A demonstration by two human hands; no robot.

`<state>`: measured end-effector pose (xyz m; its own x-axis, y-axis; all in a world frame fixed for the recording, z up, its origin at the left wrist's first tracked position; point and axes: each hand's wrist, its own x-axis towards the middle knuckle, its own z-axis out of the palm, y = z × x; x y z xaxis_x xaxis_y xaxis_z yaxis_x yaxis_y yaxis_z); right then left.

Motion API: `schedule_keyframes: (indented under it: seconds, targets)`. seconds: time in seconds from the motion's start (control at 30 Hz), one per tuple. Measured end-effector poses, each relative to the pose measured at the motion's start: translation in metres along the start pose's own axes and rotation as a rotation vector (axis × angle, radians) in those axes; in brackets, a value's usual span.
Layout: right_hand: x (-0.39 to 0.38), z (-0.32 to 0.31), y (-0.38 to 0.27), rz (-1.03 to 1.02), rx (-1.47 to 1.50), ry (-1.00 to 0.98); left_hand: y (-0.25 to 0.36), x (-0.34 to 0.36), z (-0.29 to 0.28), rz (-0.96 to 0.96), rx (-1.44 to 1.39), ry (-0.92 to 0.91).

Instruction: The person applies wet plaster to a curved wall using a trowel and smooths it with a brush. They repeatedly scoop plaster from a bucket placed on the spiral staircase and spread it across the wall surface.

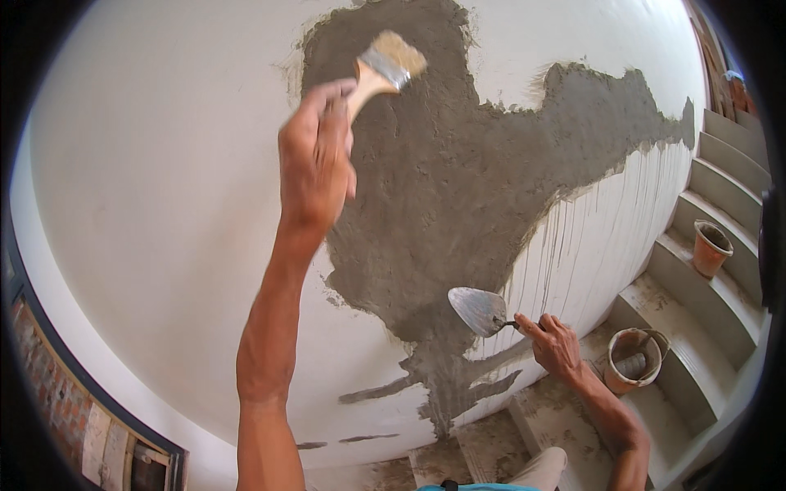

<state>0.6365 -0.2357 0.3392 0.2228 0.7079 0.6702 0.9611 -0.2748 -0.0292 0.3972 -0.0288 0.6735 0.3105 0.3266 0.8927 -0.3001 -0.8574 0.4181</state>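
My left hand (319, 151) is raised and grips a wide paintbrush (377, 74) by its wooden handle, the pale bristles over the upper part of a grey cement patch (426, 188) on the white wall (147, 164). Lower right, my right hand (555, 344) holds a pointed trowel (475, 309) by its handle, the blade in front of the patch's lower part. Drip streaks run down the wall below the patch's right side, and smaller grey smears sit near its foot.
Curved stairs (712, 319) climb along the right. A bucket (614, 372) with grey contents stands on a step beside my right hand; a smaller orange bucket (709, 260) is higher up. My leg (540, 468) shows at the bottom. A dark-framed opening (98, 446) shows brickwork at lower left.
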Motion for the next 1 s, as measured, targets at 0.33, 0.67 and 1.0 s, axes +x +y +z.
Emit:
schedule_keyframes:
  seconds: [0.33, 0.67, 1.0]
  targets:
    - [-0.062, -0.006, 0.001, 0.214, 0.098, -0.073, -0.04, -0.035, 0.013, -0.168, 0.186, -0.048]
    - [0.027, -0.072, 0.011, 0.169, 0.161, 0.325, -0.011, 0.014, 0.009, 0.119, 0.113, 0.172]
    - [0.187, -0.143, 0.019, -0.025, -0.021, 0.661, -0.051, -0.08, 0.006, -0.222, 0.174, -0.354]
